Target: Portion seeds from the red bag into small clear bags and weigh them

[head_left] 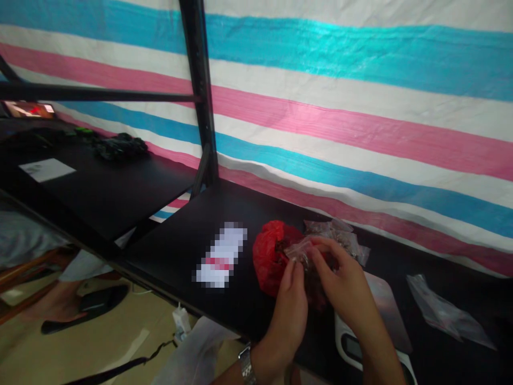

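Between my two hands is a small clear plastic bag [297,248], its top edge pinched by the fingers. My left hand [292,299], with a metal watch on the wrist, grips the bag from the near side. My right hand [334,272] pinches it at the upper right. Just behind and left of the bag sits an open red plastic bag [266,259] with small dark bits inside, too blurred to name. Several filled clear bags [347,238] lie beyond my right hand. Under my right forearm is a white scale [387,299] with a small display.
Flat clear bags [444,313] lie right of the scale. A pixelated white sheet [222,256] lies left on the black table [172,256]. A metal post [200,91] and striped sheeting stand behind. On the left table are a dark bundle [120,146], white paper [47,169] and a phone [30,110].
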